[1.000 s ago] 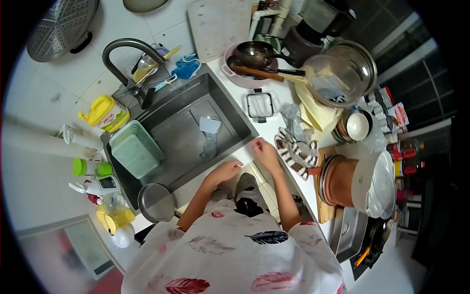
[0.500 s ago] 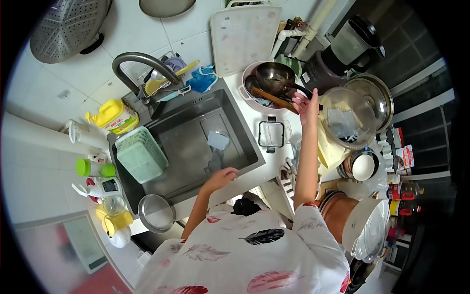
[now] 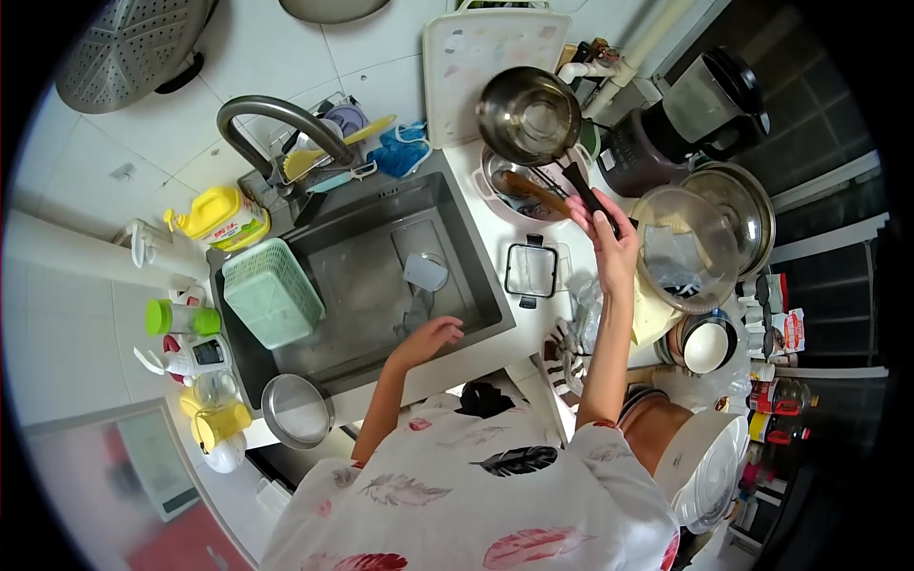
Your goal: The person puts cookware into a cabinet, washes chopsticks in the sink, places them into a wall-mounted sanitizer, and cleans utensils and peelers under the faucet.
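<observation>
My right hand (image 3: 616, 246) grips the black handle of a steel saucepan (image 3: 522, 119), which is raised over a pink basin (image 3: 492, 198). Inside the basin, a wooden-handled utensil (image 3: 535, 192) leans across other items that are partly hidden by the pan. My left hand (image 3: 426, 344) hovers near the front rim of the grey sink (image 3: 352, 319), holding nothing, with its fingers loosely apart. Beyond that hand, a grey cloth (image 3: 416, 309) and a small pale container (image 3: 426, 272) lie on the sink floor.
A green basket (image 3: 273, 295) sits in the sink's left side, below the faucet (image 3: 276, 105). On the counter are a rectangular lid with black clips (image 3: 530, 267), a translucent bowl (image 3: 719, 238) and a blender (image 3: 690, 105). A white cutting board (image 3: 457, 76) leans on the wall.
The saucepan has risen out of the pink basin and tilted, with my right hand now wrapped round its handle. My left hand has hardly moved.
</observation>
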A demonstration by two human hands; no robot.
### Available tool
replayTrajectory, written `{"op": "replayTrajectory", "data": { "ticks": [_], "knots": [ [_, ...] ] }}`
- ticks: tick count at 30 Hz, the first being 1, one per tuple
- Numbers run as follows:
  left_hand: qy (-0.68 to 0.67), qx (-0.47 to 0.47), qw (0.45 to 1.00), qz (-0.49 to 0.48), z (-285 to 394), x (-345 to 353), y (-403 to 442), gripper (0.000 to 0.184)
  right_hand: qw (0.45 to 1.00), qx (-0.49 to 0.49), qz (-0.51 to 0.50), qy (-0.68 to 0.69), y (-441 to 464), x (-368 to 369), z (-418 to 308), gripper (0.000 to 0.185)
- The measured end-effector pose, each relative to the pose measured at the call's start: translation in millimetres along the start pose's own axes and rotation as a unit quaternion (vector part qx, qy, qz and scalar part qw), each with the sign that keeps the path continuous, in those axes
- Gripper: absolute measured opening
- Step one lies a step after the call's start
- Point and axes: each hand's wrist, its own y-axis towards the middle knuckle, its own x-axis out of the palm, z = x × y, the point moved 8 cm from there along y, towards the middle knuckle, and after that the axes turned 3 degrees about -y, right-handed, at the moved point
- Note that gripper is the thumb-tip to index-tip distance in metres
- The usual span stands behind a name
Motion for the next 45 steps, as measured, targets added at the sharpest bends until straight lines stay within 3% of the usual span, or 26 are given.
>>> {"op": "replayTrajectory", "data": {
  "ticks": [4, 6, 9, 12, 18, 23, 26, 29, 31, 32, 34, 35, 40, 42, 45],
  "knots": [
    [-0.007, 0.001, 1.0, 0.003, 5.7, -0.7, -3.8, 0.026, 0.991, -0.012, -0.092, -0.101, -26.1, 37.6, -8.4, 0.029],
    [-0.002, 0.005, 1.0, 0.004, 5.7, -1.5, -4.9, 0.026, 0.965, -0.036, -0.143, -0.219, -42.3, 50.4, 8.0, 0.029],
    [-0.003, 0.013, 1.0, 0.006, 5.5, -3.2, -8.7, 0.026, 0.823, -0.238, -0.197, -0.476, -79.4, 78.9, 7.7, 0.034],
    [-0.049, 0.027, 0.998, 0.022, 10.7, -5.5, -15.1, 0.026, 0.724, -0.265, -0.268, -0.578, -108.6, 83.4, 27.9, 0.041],
    [-0.141, 0.088, 0.983, 0.082, 43.3, -8.5, -36.4, 0.025, 0.659, -0.351, -0.284, -0.601, -151.4, 84.3, 31.9, 0.043],
    [-0.1, 0.111, 0.986, 0.077, 51.5, -2.7, -48.2, 0.024, 0.677, -0.342, -0.258, -0.599, -191.7, 80.7, 36.5, 0.045],
    [-0.072, 0.107, 0.99, 0.049, 45.9, 4.2, -55.4, 0.023, 0.726, -0.309, -0.218, -0.575, -214.0, 77.3, 25.6, 0.041],
    [-0.045, 0.034, 0.997, -0.054, 25.8, 25.1, -49.7, 0.021, 0.761, -0.278, -0.163, -0.563, -238.8, 65.5, 16.5, 0.039],
    [0.085, -0.015, 0.979, -0.183, -1.4, 50.4, -54.4, 0.021, 0.817, -0.225, -0.115, -0.518, -257.2, 55.8, 5.8, 0.032],
    [0.087, -0.025, 0.975, -0.202, -10.5, 58.1, -57.9, 0.021, 0.818, -0.211, -0.1, -0.526, -267.9, 56.0, -1.3, 0.032],
    [0.083, -0.138, 0.942, -0.295, -40.9, 77.9, -71.2, 0.022, 0.908, -0.083, 0.001, -0.41, -283.9, 36.8, -9.0, 0.026],
    [0.056, -0.168, 0.936, -0.303, -59.4, 81.5, -77.2, 0.022, 0.916, -0.048, 0.04, -0.397, -294.8, 28.0, -9.7, 0.024],
    [0.157, -0.172, 0.913, -0.336, -91.2, 99.5, -95.1, 0.022, 0.958, 0.052, 0.159, -0.233, -358.7, -13.5, 16.2, 0.02],
    [0.202, -0.174, 0.901, -0.342, -95.9, 110.8, -104.3, 0.025, 0.959, 0.132, 0.235, -0.089, -390.1, -31.4, 29.0, 0.021],
    [0.26, -0.129, 0.872, -0.394, -89.7, 149.4, -121.2, 0.024, 0.953, 0.146, 0.259, -0.065, -432.0, -50.9, 31.0, 0.022]
  ]
}}
